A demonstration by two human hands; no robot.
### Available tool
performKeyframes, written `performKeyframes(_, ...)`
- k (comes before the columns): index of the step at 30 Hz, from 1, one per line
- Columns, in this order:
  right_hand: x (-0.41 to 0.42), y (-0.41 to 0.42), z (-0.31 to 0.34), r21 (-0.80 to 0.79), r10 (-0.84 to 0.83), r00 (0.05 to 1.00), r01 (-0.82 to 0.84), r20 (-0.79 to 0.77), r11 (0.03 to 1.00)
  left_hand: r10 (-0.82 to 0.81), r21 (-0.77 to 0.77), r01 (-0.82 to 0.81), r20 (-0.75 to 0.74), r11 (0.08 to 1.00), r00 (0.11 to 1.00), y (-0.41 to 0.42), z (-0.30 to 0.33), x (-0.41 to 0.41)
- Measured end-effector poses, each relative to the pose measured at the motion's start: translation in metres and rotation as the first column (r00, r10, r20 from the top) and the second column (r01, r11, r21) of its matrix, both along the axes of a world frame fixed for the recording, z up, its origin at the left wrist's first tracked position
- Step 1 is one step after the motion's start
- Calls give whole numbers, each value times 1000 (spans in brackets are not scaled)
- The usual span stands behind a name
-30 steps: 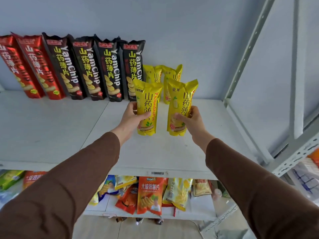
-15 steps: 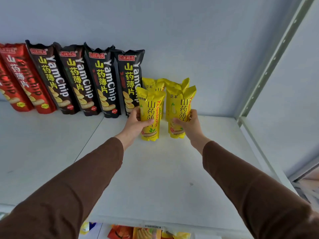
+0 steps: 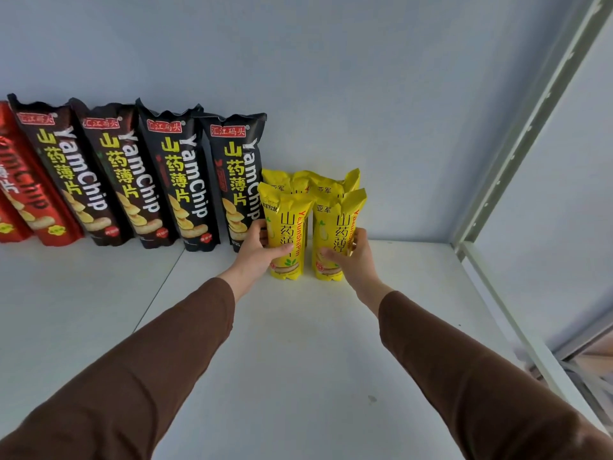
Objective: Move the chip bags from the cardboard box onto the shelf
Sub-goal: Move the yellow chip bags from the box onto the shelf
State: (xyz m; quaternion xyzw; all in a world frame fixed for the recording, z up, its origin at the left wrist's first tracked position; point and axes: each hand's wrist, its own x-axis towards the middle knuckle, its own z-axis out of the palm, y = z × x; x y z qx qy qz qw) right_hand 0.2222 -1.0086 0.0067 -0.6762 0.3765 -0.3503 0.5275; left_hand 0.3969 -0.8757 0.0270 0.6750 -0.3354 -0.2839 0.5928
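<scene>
My left hand (image 3: pixel 253 250) grips left tall yellow foil chip bag (image 3: pixel 288 240), right hand (image 3: pixel 356 260) grips its twin (image 3: pixel 335 240); fingers wrapped round. Both upright on white shelf (image 3: pixel 298 343), back pair at 12 o'clock; release next, probably.

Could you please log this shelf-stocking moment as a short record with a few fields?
left hand: grips the front left yellow bag, upright on the shelf
right hand: grips the front right yellow bag, upright beside the first
behind them: two more yellow bags, against the back wall
to the left: four black YamChip bags leaning on the wall, then red bags at the edge of view
cardboard box: not in view
shelf frame: grey metal post at right
</scene>
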Motion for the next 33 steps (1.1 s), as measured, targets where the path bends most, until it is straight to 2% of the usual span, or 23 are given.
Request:
performKeyframes(11,6,3,0,-5,-22,1000,22,4,1000,-32,7,32,16,999,999,-7,-9,15)
performKeyframes(23,-6,12,6,-18,-15,996,13,-84,1000,-22,73,19,47,997,999,0,-5,7)
performKeyframes(29,-23,27,11,-160,-112,978,84,-175,984,39,116,-61,181,991,983,29,-3,2)
performKeyframes(33,-34,50,13,-307,-143,959,63,-246,950,74,109,-112,304,988,950,62,1,-4)
